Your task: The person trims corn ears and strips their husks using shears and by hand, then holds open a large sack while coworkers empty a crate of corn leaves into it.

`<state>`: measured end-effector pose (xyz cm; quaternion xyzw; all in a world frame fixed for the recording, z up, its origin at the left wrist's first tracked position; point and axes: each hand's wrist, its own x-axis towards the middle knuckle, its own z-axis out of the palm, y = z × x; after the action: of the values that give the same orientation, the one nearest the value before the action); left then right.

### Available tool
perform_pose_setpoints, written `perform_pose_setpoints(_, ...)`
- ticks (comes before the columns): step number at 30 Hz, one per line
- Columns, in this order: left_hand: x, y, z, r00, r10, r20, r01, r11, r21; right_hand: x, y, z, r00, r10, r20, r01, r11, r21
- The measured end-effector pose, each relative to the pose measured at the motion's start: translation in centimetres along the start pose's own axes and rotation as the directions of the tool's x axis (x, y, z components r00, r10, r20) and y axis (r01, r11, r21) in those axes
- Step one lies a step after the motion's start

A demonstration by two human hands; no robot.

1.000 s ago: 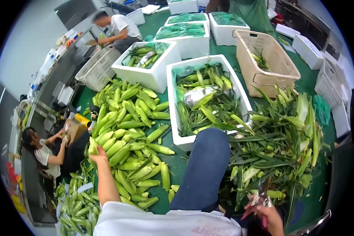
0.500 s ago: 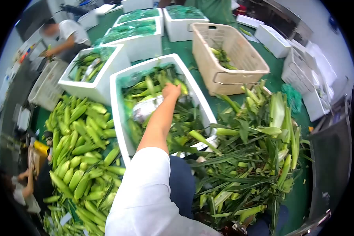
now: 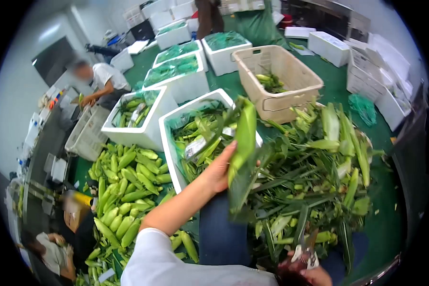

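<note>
My left hand (image 3: 220, 167) is closed around an unpeeled ear of corn (image 3: 245, 131) with long, dark leaves trailing off it. I hold it upright above the right edge of a white foam box (image 3: 169, 157), which is lined with green netting and contains more leafy corn. Low in the view, my right hand (image 3: 315, 275) grips what looks like pruning shears (image 3: 304, 257), their pointed tip upward; part of the hand is cut off by the frame edge. A heap of husks and leaves (image 3: 295, 186) lies beneath the shears and to the right of the box.
Trimmed corn (image 3: 128, 176) is piled on the green floor at left. Behind stand a beige crate (image 3: 291, 102) with some corn and several netted foam boxes (image 3: 183, 83). One person (image 3: 107, 78) works at back left, another (image 3: 55, 250) at lower left; someone stands at the back.
My left hand has come up out of the foam box toward me, now holding a leafy ear of corn. The view has tilted up, and my right hand with the shears has come into sight.
</note>
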<state>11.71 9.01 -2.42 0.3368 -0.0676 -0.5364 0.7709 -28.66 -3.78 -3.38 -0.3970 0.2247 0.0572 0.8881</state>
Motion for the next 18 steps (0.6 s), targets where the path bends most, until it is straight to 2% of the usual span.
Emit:
perform_pose_setpoints(1, 0.9, -1.6, 0.8, 0.993, -0.113, 0.039, 0.112, 0.993, 0.024, 0.2, -1.3, -1.6, 0.997, 0.04, 0.071, -0.03, 0.99, -0.141)
perform_pose_setpoints(2, 1.7, -3.7, 2.0, 0.967, -0.241, 0.078, 0.237, 0.97, 0.059, 0.7, -1.5, -2.7, 0.99, -0.083, 0.118, 0.099, 0.986, -0.137)
perform_pose_setpoints(3, 2.3, -5.8, 4.1, 0.967, -0.241, 0.081, 0.228, 0.963, 0.143, 1.0, -2.5, -2.9, 0.966, -0.212, 0.149, 0.237, 0.956, -0.175)
perform_pose_setpoints(4, 2.6, -7.8, 6.0, 0.965, -0.246, 0.089, 0.22, 0.948, 0.23, 0.6, -4.5, -3.2, 0.957, -0.242, 0.159, 0.276, 0.93, -0.244)
perform_pose_setpoints(5, 2.6, -9.6, 7.4, 0.938, -0.278, 0.205, 0.22, 0.939, 0.265, 0.4, -5.6, -4.2, 0.923, -0.358, 0.139, 0.38, 0.797, -0.469)
perform_pose_setpoints(6, 2.6, -11.2, 8.6, 0.942, -0.247, 0.227, 0.152, 0.917, 0.368, -0.4, -7.3, -3.6, 0.902, -0.425, 0.079, 0.392, 0.725, -0.566)
perform_pose_setpoints(7, 2.2, -12.0, 9.9, 0.941, -0.23, 0.25, 0.075, 0.858, 0.509, -0.9, -8.0, -4.2, 0.879, -0.477, -0.005, 0.332, 0.619, -0.712)
perform_pose_setpoints(8, 1.8, -12.6, 10.9, 0.938, -0.206, 0.28, -0.016, 0.78, 0.626, -2.3, -9.1, -3.8, 0.845, -0.524, -0.109, 0.186, 0.478, -0.858)
perform_pose_setpoints(9, 1.9, -13.5, 11.4, 0.965, -0.115, 0.234, -0.113, 0.625, 0.773, -2.8, -9.0, -4.1, 0.758, -0.645, -0.101, 0.136, 0.308, -0.942)
perform_pose_setpoints(10, 0.9, -14.1, 13.7, 0.964, -0.007, 0.264, -0.227, 0.489, 0.842, -3.1, -8.8, -4.4, 0.669, -0.74, -0.069, 0.048, 0.135, -0.99)
perform_pose_setpoints(12, 1.0, -16.4, 13.7, 0.929, 0.174, 0.328, -0.361, 0.219, 0.907, -3.7, -8.7, -4.6, 0.611, -0.78, -0.134, -0.06, 0.124, -0.991)
perform_pose_setpoints(13, 0.1, -16.7, 15.0, 0.92, 0.16, 0.359, -0.376, 0.097, 0.921, -3.3, -8.2, -5.2, 0.571, -0.808, -0.147, -0.076, 0.127, -0.989)
perform_pose_setpoints(14, -0.4, -17.4, 14.9, 0.95, 0.147, 0.275, -0.272, -0.041, 0.962, -3.1, -8.0, -5.4, 0.554, -0.814, -0.177, -0.085, 0.157, -0.984)
perform_pose_setpoints(16, -0.3, -19.3, 14.1, 0.886, 0.156, 0.436, -0.456, 0.124, 0.882, -2.8, -7.8, -5.9, 0.501, -0.852, -0.149, -0.101, 0.114, -0.988)
perform_pose_setpoints(17, 0.0, -20.0, 12.5, 0.927, 0.167, 0.335, -0.362, 0.17, 0.917, -2.8, -7.8, -6.1, 0.496, -0.857, -0.139, -0.137, 0.081, -0.987)
perform_pose_setpoints(18, -0.1, -20.1, 12.8, 0.924, 0.172, 0.343, -0.356, 0.053, 0.933, -2.8, -7.8, -6.2, 0.492, -0.861, -0.128, -0.173, 0.048, -0.984)
